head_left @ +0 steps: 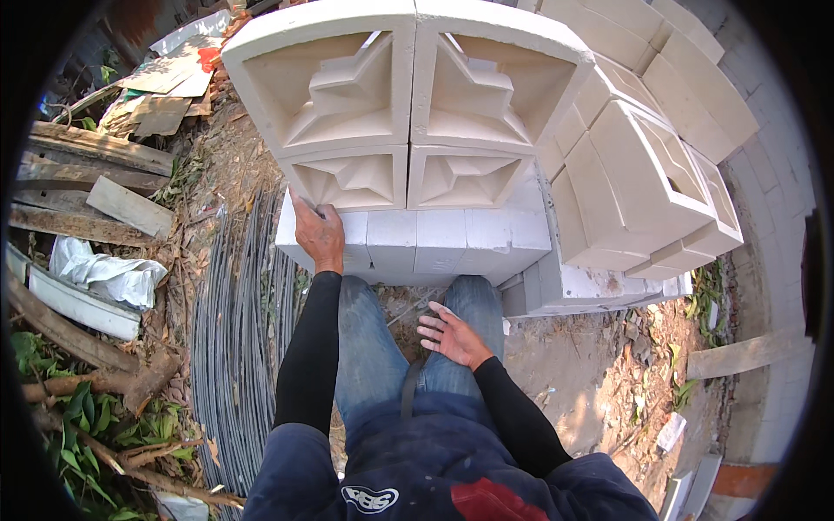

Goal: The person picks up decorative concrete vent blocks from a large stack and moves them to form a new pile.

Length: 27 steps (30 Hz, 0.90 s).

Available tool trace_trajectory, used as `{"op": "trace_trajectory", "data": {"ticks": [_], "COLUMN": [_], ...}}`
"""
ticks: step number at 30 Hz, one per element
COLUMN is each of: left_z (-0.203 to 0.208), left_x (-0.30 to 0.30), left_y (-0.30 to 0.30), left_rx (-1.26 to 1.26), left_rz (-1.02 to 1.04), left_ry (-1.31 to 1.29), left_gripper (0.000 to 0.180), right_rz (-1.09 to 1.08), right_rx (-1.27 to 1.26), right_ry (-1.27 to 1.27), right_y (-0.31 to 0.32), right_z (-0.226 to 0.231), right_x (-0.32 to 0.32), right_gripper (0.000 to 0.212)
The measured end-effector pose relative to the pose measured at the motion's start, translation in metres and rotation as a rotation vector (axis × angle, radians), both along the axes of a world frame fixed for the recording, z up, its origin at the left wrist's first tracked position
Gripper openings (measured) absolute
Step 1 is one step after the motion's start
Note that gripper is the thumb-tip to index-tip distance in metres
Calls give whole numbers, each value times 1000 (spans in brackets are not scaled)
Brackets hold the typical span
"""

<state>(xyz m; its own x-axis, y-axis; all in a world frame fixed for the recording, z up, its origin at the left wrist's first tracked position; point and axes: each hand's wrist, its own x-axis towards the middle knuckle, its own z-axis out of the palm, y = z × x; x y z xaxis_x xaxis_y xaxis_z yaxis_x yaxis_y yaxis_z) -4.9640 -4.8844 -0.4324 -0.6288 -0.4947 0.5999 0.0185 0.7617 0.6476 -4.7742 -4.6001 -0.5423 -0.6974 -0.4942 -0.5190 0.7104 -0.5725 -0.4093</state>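
Cream breeze blocks with stepped openings stand stacked in front of me, two tall ones [326, 100] above two lower ones [343, 178]. They rest on a row of smooth white blocks [443, 239]. My left hand [319, 234] is at the bottom left corner of the lower left breeze block, its fingers along the side and the thumb at the front edge; some fingertips are hidden. Over my lap, in front of my jeans, my right hand [453, 337] is held palm up with fingers apart, holding nothing. Pale dust marks its fingertips.
More cream blocks [625, 187] are piled at the right, near a grey block wall [773, 156]. A bundle of thin steel rods [234, 339] lies along my left. Beyond it are wooden planks [95, 191], a white sack [104, 271] and cut branches [95, 382].
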Motion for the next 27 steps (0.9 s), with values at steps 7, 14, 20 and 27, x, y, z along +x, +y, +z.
{"op": "trace_trajectory", "data": {"ticks": [7, 14, 20, 27], "left_z": [6, 4, 4, 6], "left_x": [-1, 2, 1, 1], "left_y": [8, 7, 0, 3], "left_rx": [-31, -98, -83, -47], "left_rz": [-23, -27, -64, -86], "left_ry": [-61, 14, -5, 2], "left_gripper": [69, 58, 60, 57], "right_rz": [-61, -106, -119, -109], "right_rx": [-32, -53, -63, -69], "right_ry": [53, 66, 80, 88], "right_y": [3, 0, 2, 5], "right_z": [-9, -4, -2, -1], "right_x": [5, 9, 9, 8], "right_gripper": [54, 61, 60, 57]}}
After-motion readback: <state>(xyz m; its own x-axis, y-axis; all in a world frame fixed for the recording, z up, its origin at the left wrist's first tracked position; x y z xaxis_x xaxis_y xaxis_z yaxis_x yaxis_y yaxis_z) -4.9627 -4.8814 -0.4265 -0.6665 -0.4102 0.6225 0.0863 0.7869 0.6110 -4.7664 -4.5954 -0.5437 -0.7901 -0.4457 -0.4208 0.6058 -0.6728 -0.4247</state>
